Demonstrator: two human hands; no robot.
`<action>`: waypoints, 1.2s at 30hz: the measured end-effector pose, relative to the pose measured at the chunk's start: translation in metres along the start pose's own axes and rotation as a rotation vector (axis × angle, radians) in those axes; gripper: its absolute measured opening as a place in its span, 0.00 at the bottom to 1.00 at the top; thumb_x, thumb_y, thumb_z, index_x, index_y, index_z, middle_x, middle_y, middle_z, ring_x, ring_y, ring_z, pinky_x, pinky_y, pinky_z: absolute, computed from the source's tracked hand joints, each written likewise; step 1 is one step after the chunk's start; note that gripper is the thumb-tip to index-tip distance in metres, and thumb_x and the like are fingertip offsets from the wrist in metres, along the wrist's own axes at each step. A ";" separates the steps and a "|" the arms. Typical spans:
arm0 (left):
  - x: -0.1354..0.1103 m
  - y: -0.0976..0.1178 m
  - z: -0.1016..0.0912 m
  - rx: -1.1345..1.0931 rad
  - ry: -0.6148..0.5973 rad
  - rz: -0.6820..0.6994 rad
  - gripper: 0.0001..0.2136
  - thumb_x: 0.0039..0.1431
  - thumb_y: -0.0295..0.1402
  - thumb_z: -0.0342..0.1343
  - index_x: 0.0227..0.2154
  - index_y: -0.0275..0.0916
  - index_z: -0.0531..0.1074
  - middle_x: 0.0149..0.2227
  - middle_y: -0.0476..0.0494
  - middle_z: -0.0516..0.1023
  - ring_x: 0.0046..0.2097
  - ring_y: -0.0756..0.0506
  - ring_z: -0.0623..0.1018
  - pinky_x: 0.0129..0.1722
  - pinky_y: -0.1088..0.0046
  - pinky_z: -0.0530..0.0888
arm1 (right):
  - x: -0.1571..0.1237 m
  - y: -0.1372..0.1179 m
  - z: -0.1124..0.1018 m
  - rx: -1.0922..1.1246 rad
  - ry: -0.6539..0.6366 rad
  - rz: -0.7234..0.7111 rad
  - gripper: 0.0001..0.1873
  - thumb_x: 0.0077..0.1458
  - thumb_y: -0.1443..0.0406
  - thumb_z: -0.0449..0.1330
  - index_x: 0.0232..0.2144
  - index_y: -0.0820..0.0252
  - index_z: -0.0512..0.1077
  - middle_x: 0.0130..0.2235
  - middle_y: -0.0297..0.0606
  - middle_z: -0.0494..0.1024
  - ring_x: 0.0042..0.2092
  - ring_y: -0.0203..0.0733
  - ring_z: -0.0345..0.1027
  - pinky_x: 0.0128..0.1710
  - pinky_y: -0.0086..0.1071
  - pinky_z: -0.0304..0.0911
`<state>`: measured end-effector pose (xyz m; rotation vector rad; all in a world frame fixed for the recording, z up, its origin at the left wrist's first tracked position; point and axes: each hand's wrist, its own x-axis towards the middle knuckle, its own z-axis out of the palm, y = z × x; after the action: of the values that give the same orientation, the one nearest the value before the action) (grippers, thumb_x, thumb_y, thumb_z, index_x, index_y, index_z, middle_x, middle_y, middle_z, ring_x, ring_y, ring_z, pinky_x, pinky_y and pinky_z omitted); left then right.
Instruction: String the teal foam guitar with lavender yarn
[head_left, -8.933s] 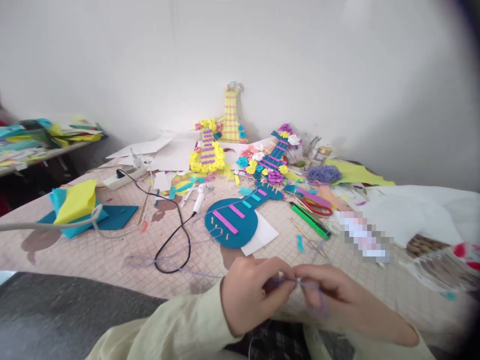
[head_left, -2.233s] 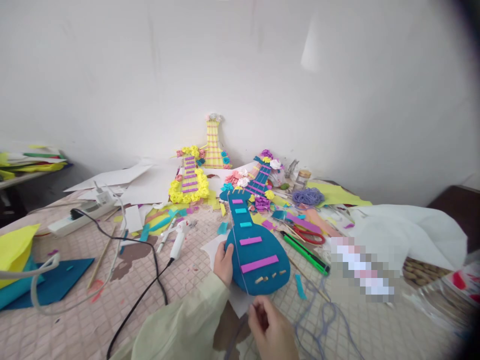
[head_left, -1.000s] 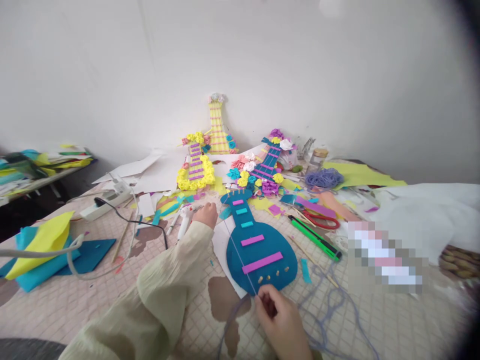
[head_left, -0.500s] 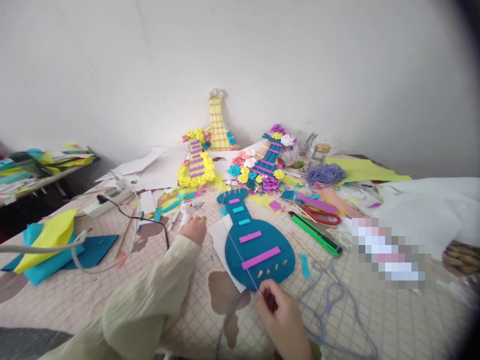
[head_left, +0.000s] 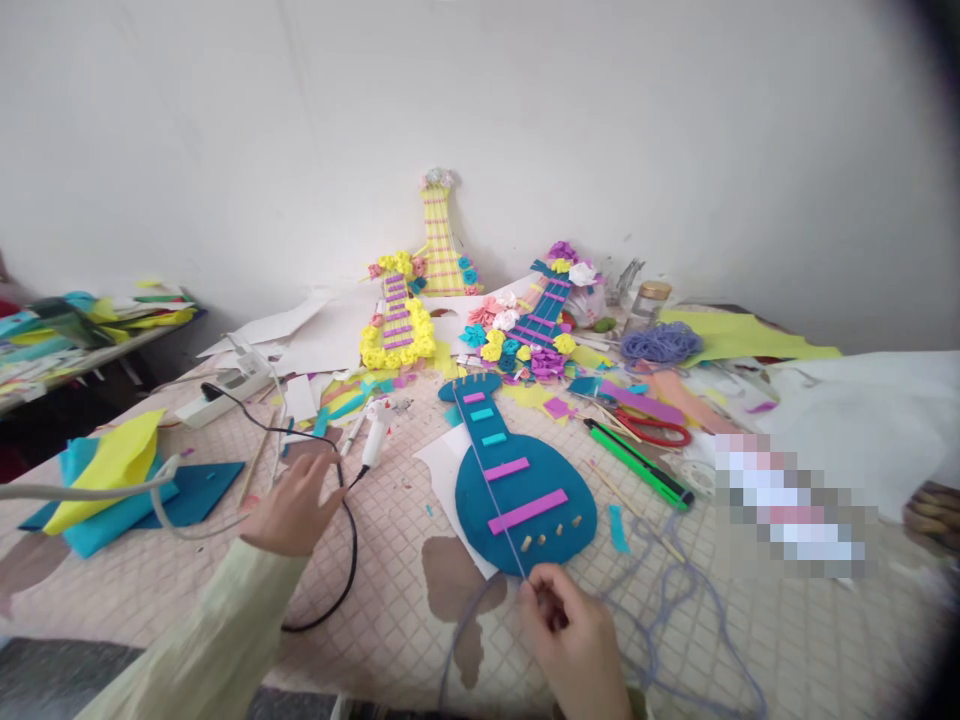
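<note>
A dark teal guitar-shaped cutout [head_left: 525, 458] lies on the table, with purple and light-blue strips across it and several small wooden pegs. My right hand [head_left: 577, 635] is just below its rounded end, fingers pinched on a purplish yarn [head_left: 495, 497]. The yarn runs taut from the cutout's head down over its body to those fingers. To the left, my left hand [head_left: 296, 500] is open, palm down, fingers apart over a black cable [head_left: 352, 540]. Just beyond its fingertips lies a white glue gun [head_left: 376, 438], which the hand is not holding.
Three decorated paper guitars, including a yellow one [head_left: 397, 350], stand at the back. Right of the cutout lie a green cutter [head_left: 637, 465], red-handled scissors [head_left: 660, 430] and loose yarn. A yarn bundle [head_left: 660, 343] sits behind them. Folded coloured sheets [head_left: 112, 470] and a power strip [head_left: 225, 395] are left.
My left hand has moved left and toward me, away from the glue gun and the cutout, and its fingers have spread. My right hand still holds the yarn taut in nearly the same place.
</note>
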<state>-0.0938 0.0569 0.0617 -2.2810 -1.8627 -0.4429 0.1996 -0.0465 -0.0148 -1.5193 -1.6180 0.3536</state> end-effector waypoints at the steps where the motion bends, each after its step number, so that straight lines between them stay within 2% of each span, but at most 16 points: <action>1: -0.003 0.015 -0.001 -0.059 -0.001 0.060 0.13 0.53 0.36 0.49 0.40 0.38 0.66 0.35 0.41 0.73 0.35 0.44 0.74 0.35 0.67 0.72 | -0.001 -0.001 0.000 -0.021 0.037 -0.004 0.11 0.51 0.62 0.52 0.21 0.60 0.67 0.13 0.27 0.60 0.15 0.29 0.56 0.16 0.22 0.52; 2: -0.007 0.032 -0.001 -0.145 -0.014 0.142 0.13 0.55 0.37 0.47 0.41 0.38 0.66 0.34 0.42 0.73 0.34 0.45 0.74 0.35 0.68 0.72 | -0.002 -0.002 0.000 -0.038 0.072 -0.003 0.11 0.51 0.62 0.53 0.21 0.60 0.67 0.12 0.26 0.60 0.14 0.29 0.56 0.16 0.23 0.53; 4: -0.013 0.071 0.000 -0.308 -0.019 0.330 0.13 0.58 0.37 0.45 0.43 0.39 0.66 0.38 0.41 0.73 0.39 0.46 0.74 0.39 0.69 0.72 | -0.004 -0.005 0.000 -0.045 0.131 0.001 0.10 0.51 0.62 0.53 0.22 0.60 0.68 0.14 0.28 0.63 0.15 0.30 0.57 0.17 0.23 0.55; 6: -0.017 0.104 0.006 -0.384 -0.070 0.494 0.14 0.57 0.36 0.47 0.45 0.39 0.65 0.42 0.41 0.72 0.44 0.45 0.72 0.43 0.67 0.70 | -0.005 -0.009 -0.002 -0.023 0.158 -0.008 0.09 0.51 0.63 0.53 0.23 0.61 0.68 0.20 0.34 0.71 0.17 0.30 0.60 0.20 0.23 0.59; 8: -0.019 0.126 0.016 -0.425 -0.122 0.575 0.17 0.54 0.39 0.51 0.46 0.39 0.65 0.44 0.41 0.72 0.45 0.43 0.72 0.44 0.64 0.69 | -0.007 -0.011 -0.004 0.000 0.160 -0.009 0.09 0.51 0.64 0.52 0.23 0.61 0.68 0.28 0.39 0.75 0.20 0.30 0.63 0.22 0.23 0.61; 10: -0.019 0.137 0.028 -0.443 -0.140 0.584 0.20 0.49 0.42 0.55 0.44 0.38 0.66 0.43 0.41 0.72 0.43 0.42 0.72 0.42 0.62 0.69 | -0.008 -0.012 -0.006 0.007 0.133 0.029 0.08 0.51 0.64 0.53 0.23 0.60 0.68 0.27 0.38 0.74 0.19 0.30 0.62 0.21 0.23 0.61; 12: -0.018 0.141 0.040 -0.438 -0.119 0.568 0.21 0.46 0.44 0.57 0.41 0.38 0.67 0.41 0.41 0.73 0.42 0.41 0.72 0.41 0.60 0.68 | -0.010 -0.010 -0.007 0.033 0.064 0.099 0.08 0.50 0.63 0.54 0.23 0.60 0.68 0.20 0.33 0.71 0.17 0.30 0.60 0.18 0.22 0.59; 15: -0.018 0.140 0.053 -0.407 -0.066 0.584 0.17 0.47 0.42 0.56 0.39 0.38 0.68 0.40 0.42 0.73 0.41 0.41 0.71 0.41 0.60 0.67 | -0.011 -0.009 -0.010 0.077 -0.012 0.168 0.10 0.51 0.61 0.53 0.23 0.60 0.68 0.16 0.31 0.68 0.17 0.31 0.61 0.17 0.22 0.59; 20: -0.015 0.136 0.057 -0.396 -0.044 0.602 0.15 0.51 0.42 0.55 0.38 0.38 0.68 0.38 0.44 0.75 0.40 0.43 0.71 0.42 0.63 0.66 | -0.009 -0.007 -0.012 -0.061 0.024 0.070 0.12 0.53 0.59 0.52 0.24 0.59 0.70 0.14 0.29 0.65 0.16 0.31 0.60 0.17 0.22 0.56; 23: -0.010 0.129 0.053 -0.392 -0.065 0.577 0.15 0.51 0.43 0.55 0.36 0.38 0.68 0.38 0.45 0.75 0.40 0.42 0.72 0.42 0.63 0.66 | -0.010 -0.004 -0.010 -0.122 -0.022 0.011 0.11 0.53 0.60 0.52 0.25 0.58 0.70 0.15 0.28 0.66 0.17 0.31 0.61 0.17 0.23 0.55; 30: -0.003 0.105 0.055 -0.345 -0.069 0.592 0.19 0.54 0.45 0.50 0.44 0.37 0.67 0.41 0.41 0.75 0.42 0.42 0.72 0.42 0.63 0.65 | -0.012 -0.002 -0.006 -0.187 -0.110 0.000 0.11 0.54 0.62 0.51 0.27 0.58 0.72 0.18 0.30 0.69 0.20 0.32 0.63 0.21 0.25 0.56; 36: -0.007 0.103 0.065 -0.268 -0.039 0.658 0.21 0.58 0.43 0.44 0.52 0.43 0.62 0.42 0.40 0.70 0.42 0.42 0.68 0.42 0.61 0.64 | -0.009 -0.007 -0.006 -0.220 -0.159 -0.024 0.12 0.54 0.65 0.50 0.26 0.58 0.72 0.20 0.32 0.72 0.22 0.32 0.65 0.23 0.25 0.56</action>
<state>0.0139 0.0491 0.0044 -2.8988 -0.9999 -0.5603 0.1979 -0.0585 -0.0097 -1.6685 -1.8478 0.2968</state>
